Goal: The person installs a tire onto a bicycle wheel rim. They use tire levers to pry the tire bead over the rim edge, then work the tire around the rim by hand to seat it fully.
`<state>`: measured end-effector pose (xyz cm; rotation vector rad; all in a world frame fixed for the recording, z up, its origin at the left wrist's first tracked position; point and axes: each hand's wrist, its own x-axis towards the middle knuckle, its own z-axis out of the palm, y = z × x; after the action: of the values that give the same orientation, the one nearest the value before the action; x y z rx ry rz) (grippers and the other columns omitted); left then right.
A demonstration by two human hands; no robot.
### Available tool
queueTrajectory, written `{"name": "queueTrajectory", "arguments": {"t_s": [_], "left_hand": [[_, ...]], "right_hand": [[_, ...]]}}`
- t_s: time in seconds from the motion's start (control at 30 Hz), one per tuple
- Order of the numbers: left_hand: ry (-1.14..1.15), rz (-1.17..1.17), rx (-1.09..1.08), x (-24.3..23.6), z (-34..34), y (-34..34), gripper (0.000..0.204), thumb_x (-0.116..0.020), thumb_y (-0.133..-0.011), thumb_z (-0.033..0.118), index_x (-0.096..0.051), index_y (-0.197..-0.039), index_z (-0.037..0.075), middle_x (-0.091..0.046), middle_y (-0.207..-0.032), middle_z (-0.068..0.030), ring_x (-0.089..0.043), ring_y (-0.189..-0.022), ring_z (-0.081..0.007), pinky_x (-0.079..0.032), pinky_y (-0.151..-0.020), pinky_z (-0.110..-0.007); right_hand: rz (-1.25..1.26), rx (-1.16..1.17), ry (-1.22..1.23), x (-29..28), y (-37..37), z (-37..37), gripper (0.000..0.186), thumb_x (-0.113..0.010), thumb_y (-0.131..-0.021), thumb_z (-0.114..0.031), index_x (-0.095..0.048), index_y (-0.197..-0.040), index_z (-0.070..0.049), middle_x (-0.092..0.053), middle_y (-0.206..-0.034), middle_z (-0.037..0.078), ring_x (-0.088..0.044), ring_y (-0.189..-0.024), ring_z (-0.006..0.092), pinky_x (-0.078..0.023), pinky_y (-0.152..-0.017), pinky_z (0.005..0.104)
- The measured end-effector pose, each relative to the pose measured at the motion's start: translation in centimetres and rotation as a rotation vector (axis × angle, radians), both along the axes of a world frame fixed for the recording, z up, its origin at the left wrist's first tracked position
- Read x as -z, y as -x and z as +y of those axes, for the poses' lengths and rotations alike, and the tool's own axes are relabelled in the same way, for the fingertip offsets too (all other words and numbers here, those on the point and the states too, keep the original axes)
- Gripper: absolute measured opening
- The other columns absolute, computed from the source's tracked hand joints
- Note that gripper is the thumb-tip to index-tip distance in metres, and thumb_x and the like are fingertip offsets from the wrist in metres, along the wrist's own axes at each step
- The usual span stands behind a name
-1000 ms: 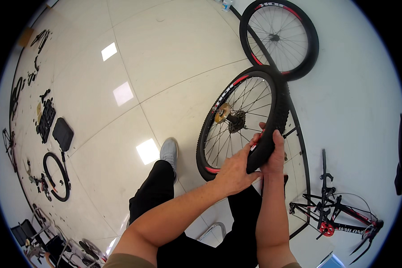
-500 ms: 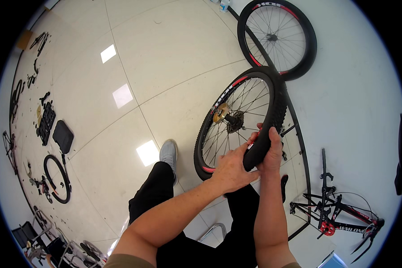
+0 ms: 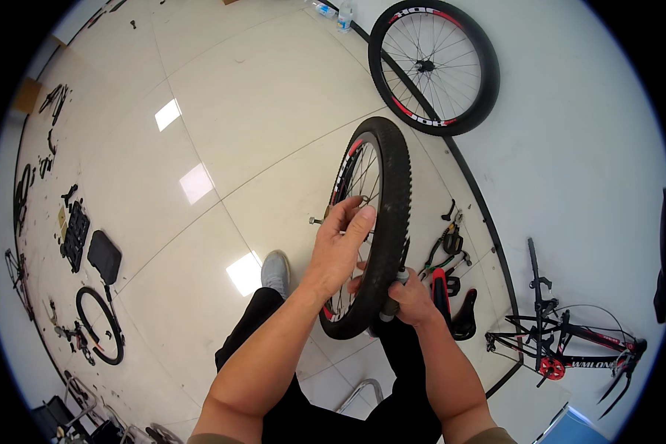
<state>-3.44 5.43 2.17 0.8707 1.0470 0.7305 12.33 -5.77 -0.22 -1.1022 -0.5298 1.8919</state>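
Note:
A bicycle wheel (image 3: 394, 170) with a black knobby tyre and a red-and-white rim stands nearly edge-on in front of my knees. My left hand (image 3: 337, 248) is at its spoked side, fingers curled by the spokes and thumb against the rim. The hand covers most of the hub; an axle end (image 3: 315, 220) sticks out left of it. My right hand (image 3: 414, 300) is closed at the tyre's lower right side, thumb visible, other fingers largely hidden. Beside that thumb shows a grey part I cannot make out.
Another wheel (image 3: 488, 81) leans on the right wall. Saddles (image 3: 464, 317) and loose bike parts (image 3: 451, 240) lie right of my hands. A bicycle frame (image 3: 584, 348) rests farther right. A tool case (image 3: 75, 237), a black case (image 3: 104, 257) and a tyre (image 3: 100, 325) lie left. Bottles (image 3: 345, 16) stand ahead.
The wheel has turned from a slanted, open view to nearly edge-on and shifted left. My left hand has moved up along its spoked side; my right hand has moved lower on the tyre's right.

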Motion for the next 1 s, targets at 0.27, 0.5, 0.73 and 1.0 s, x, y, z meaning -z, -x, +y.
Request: {"name": "queueTrajectory", "arguments": {"t_s": [0.27, 0.5, 0.73, 1.0], "left_hand": [[0.165, -0.099, -0.067, 0.5, 0.8, 0.3, 0.083, -0.072, -0.092, 0.052, -0.046, -0.142, -0.009, -0.062, -0.116, -0.0125, -0.059, -0.105, -0.0166, -0.048, -0.091, -0.030], [0.243, -0.078, 0.071, -1.3, 0.7, 0.7, 0.061, -0.078, -0.088, 0.036, -0.055, -0.131, -0.002, -0.064, -0.099, -0.0051, -0.062, -0.082, -0.0118, -0.052, -0.068, -0.028], [0.160, -0.093, 0.175, -2.1, -0.8, -0.3, 0.050, -0.077, -0.088, 0.022, -0.057, -0.125, -0.005, -0.067, -0.098, -0.0055, -0.063, -0.085, -0.0103, -0.053, -0.074, -0.027], [-0.177, 0.129, 0.284, -1.1, -5.1, -1.7, 0.069, -0.079, -0.082, 0.022, -0.048, -0.137, -0.007, -0.066, -0.116, -0.0171, -0.064, -0.104, -0.0218, -0.052, -0.092, -0.034]], "right_hand": [[-0.351, -0.544, 0.064, 0.5, -1.3, -0.9, 0.071, -0.089, -0.075, -0.031, -0.060, -0.130, 0.004, -0.072, -0.117, 0.016, -0.070, -0.106, 0.0242, -0.055, -0.093, 0.0351], [-0.681, -0.788, 0.157, -6.5, -0.8, 2.8, 0.049, -0.083, -0.077, -0.015, -0.068, -0.121, 0.001, -0.075, -0.106, 0.012, -0.070, -0.095, 0.0212, -0.053, -0.091, 0.0320], [-0.552, 0.185, 0.226, 0.6, -5.7, 1.6, 0.035, -0.069, -0.094, -0.020, -0.069, -0.121, 0.001, -0.075, -0.099, 0.010, -0.062, -0.071, 0.0135, -0.049, -0.065, 0.0284], [0.138, 0.467, -0.096, -0.8, -2.7, 3.1, 0.062, -0.061, -0.099, -0.049, -0.059, -0.129, 0.005, -0.071, -0.111, 0.015, -0.068, -0.103, 0.0231, -0.055, -0.093, 0.0382]]}}
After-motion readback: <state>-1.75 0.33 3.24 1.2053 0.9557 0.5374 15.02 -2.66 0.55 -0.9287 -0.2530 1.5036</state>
